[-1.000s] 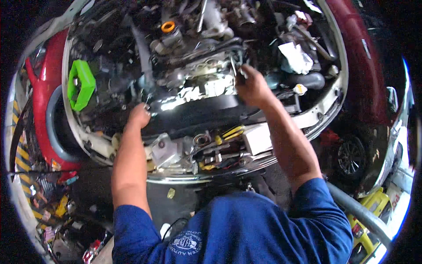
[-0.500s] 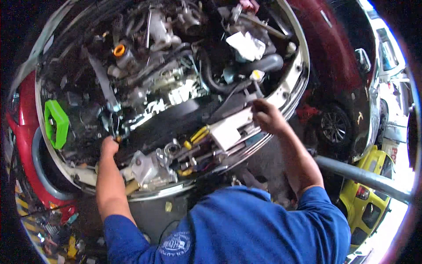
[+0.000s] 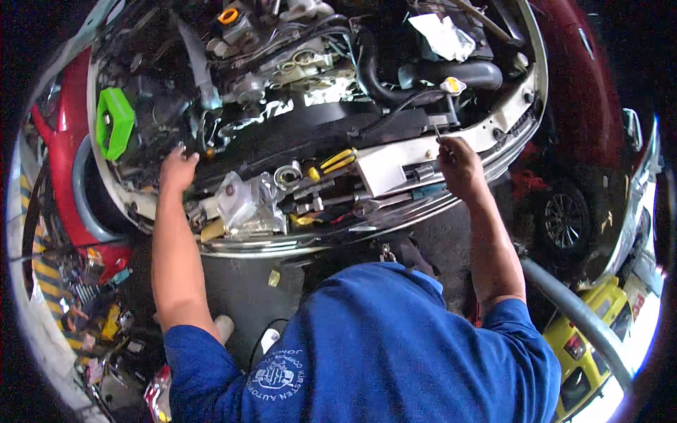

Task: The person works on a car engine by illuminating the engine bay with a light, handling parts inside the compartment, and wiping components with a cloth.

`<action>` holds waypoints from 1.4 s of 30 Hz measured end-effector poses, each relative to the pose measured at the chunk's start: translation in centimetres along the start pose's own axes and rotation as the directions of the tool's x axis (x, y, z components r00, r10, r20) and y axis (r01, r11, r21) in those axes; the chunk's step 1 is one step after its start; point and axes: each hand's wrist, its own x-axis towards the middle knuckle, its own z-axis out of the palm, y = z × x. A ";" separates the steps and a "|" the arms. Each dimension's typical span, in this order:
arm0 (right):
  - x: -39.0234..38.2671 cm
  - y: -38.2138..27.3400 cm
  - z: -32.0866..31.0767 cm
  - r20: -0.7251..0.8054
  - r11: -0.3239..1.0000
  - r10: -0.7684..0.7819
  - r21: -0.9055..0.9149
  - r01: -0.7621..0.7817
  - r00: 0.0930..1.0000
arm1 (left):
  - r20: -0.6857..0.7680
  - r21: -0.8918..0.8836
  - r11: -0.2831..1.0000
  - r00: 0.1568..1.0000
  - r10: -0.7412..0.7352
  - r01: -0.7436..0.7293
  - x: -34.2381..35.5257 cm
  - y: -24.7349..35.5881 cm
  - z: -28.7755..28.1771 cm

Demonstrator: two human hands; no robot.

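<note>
Currently, our right hand (image 3: 462, 168) pinches a slim metal tool (image 3: 437, 132), its long axis pointing toward eleven o'clock; whether our left hand (image 3: 178, 170), well apart at nine o'clock, grips anything, we cannot tell.

We see a white-rimmed metal engine bay (image 3: 509, 113). At its left we have a bright green, many-sided frame (image 3: 125, 107); toward its far side, an orange ring-shaped cap (image 3: 227, 22). Along its near edge lie a flat white box (image 3: 381, 173) and yellow-and-black handles (image 3: 337, 161). Left of the bay run a glossy red car panel (image 3: 74, 102) and a strip of yellow-and-dark diagonal stripes (image 3: 49, 285); right of it, a maroon car body (image 3: 584, 84). Nearer than the bay, our blue cloth shirt (image 3: 402, 345) bears a round white print (image 3: 275, 378).
</note>
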 end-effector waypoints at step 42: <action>-37.8 14.5 18.2 0.346 0.311 0.875 0.136 -0.941 0.339 | 0.503 -0.051 0.998 0.865 -0.004 0.034 -29.3 -17.0 11.6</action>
